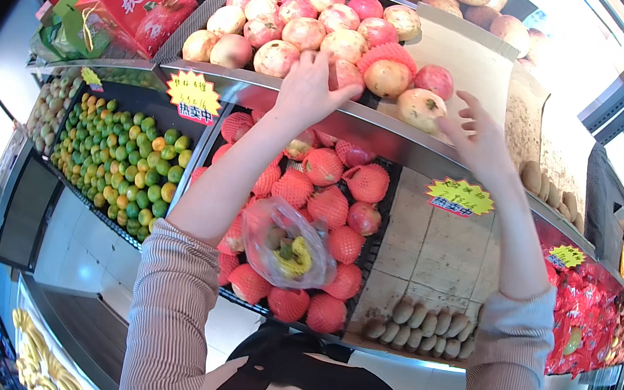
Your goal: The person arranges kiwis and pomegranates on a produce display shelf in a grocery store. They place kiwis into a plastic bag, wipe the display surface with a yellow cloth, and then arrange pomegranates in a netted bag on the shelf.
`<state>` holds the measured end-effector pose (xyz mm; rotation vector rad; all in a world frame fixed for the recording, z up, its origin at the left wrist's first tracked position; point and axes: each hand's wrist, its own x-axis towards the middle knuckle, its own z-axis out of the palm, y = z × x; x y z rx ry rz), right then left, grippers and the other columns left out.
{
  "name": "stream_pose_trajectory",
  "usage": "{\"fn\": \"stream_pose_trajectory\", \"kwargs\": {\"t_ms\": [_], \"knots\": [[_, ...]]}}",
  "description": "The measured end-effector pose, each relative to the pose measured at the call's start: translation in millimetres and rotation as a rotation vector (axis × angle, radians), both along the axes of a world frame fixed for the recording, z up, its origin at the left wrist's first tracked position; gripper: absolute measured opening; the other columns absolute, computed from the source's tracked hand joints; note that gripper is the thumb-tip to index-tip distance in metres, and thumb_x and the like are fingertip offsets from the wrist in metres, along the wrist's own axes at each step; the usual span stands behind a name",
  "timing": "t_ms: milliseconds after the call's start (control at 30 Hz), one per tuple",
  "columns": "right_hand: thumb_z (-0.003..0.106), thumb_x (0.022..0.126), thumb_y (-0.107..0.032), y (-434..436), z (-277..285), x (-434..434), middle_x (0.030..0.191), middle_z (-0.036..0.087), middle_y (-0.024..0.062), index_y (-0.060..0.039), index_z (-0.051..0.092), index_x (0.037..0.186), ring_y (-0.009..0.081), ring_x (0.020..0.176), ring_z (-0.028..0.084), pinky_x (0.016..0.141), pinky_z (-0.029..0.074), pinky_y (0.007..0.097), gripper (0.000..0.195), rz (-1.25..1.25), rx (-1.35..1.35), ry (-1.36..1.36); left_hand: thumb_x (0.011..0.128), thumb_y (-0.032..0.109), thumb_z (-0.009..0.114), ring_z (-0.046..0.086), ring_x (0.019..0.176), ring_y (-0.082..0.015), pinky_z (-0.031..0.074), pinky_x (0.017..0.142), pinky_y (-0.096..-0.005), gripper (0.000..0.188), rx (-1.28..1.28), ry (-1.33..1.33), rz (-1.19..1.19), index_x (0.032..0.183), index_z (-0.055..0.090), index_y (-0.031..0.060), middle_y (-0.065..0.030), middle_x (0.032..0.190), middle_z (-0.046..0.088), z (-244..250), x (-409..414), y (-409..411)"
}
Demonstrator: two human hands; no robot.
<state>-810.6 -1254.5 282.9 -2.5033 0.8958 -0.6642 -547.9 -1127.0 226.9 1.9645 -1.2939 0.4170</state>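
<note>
Pomegranates (306,33) lie in a group on the upper shelf. My left hand (312,89) is at the front of this group, its fingers over a reddish pomegranate (343,76); whether it grips the fruit is hard to tell. My right hand (473,131) has its fingers apart beside a pale pomegranate (420,108) near the shelf's front edge, with nothing seen in it. Between the hands, a yellowish pomegranate (387,78) rests against a pink foam net (390,55). Below my arms, a clear plastic bag (262,242) with a yellow-netted item inside lies on foam-netted pomegranates (328,206).
A metal shelf edge (260,93) runs across in front. Green and orange citrus fruits (123,161) fill a bin at left, below a red carton (141,0). Kiwifruit (428,330) line the lower right tray, and red-wrapped packages (581,320) lie further right. Price signs (460,197) hang along the edge.
</note>
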Motion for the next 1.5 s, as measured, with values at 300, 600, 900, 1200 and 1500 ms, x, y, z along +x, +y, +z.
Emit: {"fn": "stream_pose_trajectory", "kwargs": {"t_ms": [300, 600, 900, 1200, 1500], "knots": [[0.080, 0.071, -0.049, -15.9, -39.0, 75.3, 0.123, 0.052, 0.0275, -0.0010, 0.040, 0.135, 0.0414, 0.109, 0.059, 0.092, 0.051, 0.0451, 0.089, -0.266, -0.163, 0.179, 0.063, 0.057, 0.081, 0.066, 0.097, -0.0403, 0.054, 0.081, -0.0451, 0.095, 0.200, 0.228, -0.228, 0.118, 0.040, -0.0088, -0.0287, 0.106, 0.064, -3.1, 30.1, -31.6], [0.043, 0.096, -0.053, -19.7, -17.6, 59.9, 0.118, 0.062, 0.0188, -0.0046, 0.046, 0.133, 0.0345, 0.084, 0.068, 0.062, 0.055, 0.0341, 0.061, 0.146, 1.190, -0.801, 0.072, 0.055, 0.074, 0.065, 0.099, -0.0402, 0.053, 0.081, -0.0473, 0.078, 0.187, 0.173, -0.153, 0.118, 0.043, 0.0003, -0.0261, 0.109, 0.062, 3.3, 27.4, -19.3], [0.040, 0.096, -0.055, -20.3, -17.0, 50.8, 0.121, 0.057, 0.0253, -0.0074, 0.042, 0.137, 0.0392, 0.083, 0.067, 0.068, 0.061, 0.0409, 0.063, 0.178, 1.285, -0.886, 0.074, 0.055, 0.072, 0.064, 0.101, -0.0420, 0.053, 0.083, -0.0481, 0.084, 0.214, 0.190, -0.164, 0.128, 0.039, -0.0004, -0.0271, 0.115, 0.060, 3.8, 24.0, -21.4], [0.079, 0.072, -0.029, -22.9, -35.4, 57.0, 0.128, 0.056, 0.0150, -0.0092, 0.060, 0.122, 0.0325, 0.119, 0.054, 0.102, 0.045, 0.0429, 0.057, 0.141, -0.116, -0.220, 0.071, 0.046, 0.082, 0.062, 0.109, -0.0292, 0.052, 0.090, -0.0410, 0.090, 0.066, 0.414, -0.383, 0.131, 0.041, -0.0066, -0.0236, 0.119, 0.060, 8.5, 55.8, -22.7], [0.078, 0.070, -0.039, -2.9, -13.8, 122.6, 0.135, 0.053, 0.0161, -0.0118, 0.049, 0.136, 0.0355, 0.127, 0.049, 0.104, 0.042, 0.0454, 0.077, 0.124, -0.382, 0.036, 0.078, 0.020, 0.078, 0.057, 0.109, -0.0190, 0.054, 0.085, -0.0328, 0.066, -0.081, 1.266, -0.797, 0.129, 0.042, -0.0016, -0.0128, 0.121, 0.055, 9.5, 83.3, -18.2]]}}
